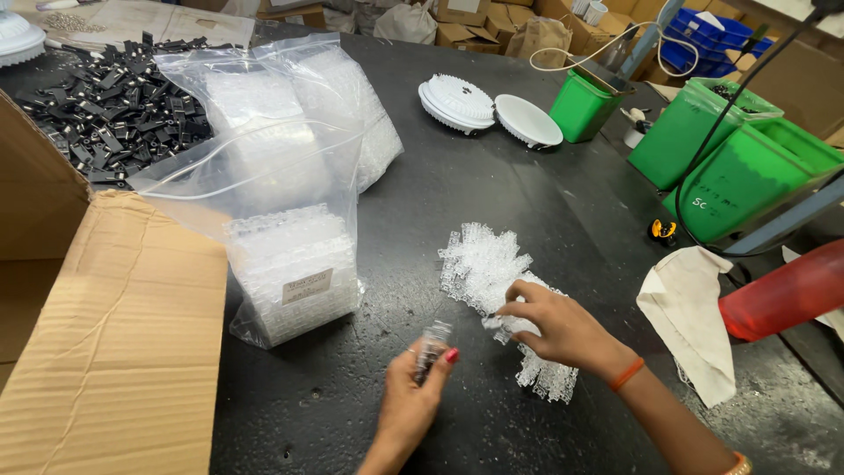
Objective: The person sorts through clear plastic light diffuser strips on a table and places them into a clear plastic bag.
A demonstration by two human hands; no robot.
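Left hand [420, 387]: curled closed around a small clear plastic piece [432, 343], gripped between thumb and fingers, low in the frame just left of centre.
Right hand [554, 327]: fingers bent and partly closed, pinching at the loose pile of clear plastic pieces [492, 273] on the counter [492, 185]; the fingertips touched the pile's lower part.
Cardboard box [105, 352]: lay at the left edge, its flap open.
Black parts [114, 110]: were heaped in the upper left.
Clear bag [281, 185]: stood open left of centre, with stacks of the same clear pieces inside, seemingly untouched.
Progress: judged early to middling; only one piece was in hand, the loose pile looked largely unworked, and the bagged stacks remained.
White round discs [488, 110]: rested at upper centre.
Green bins [730, 158]: stood at upper right.
White cloth [694, 317]: lay right of the hands, beside a red object [782, 295].
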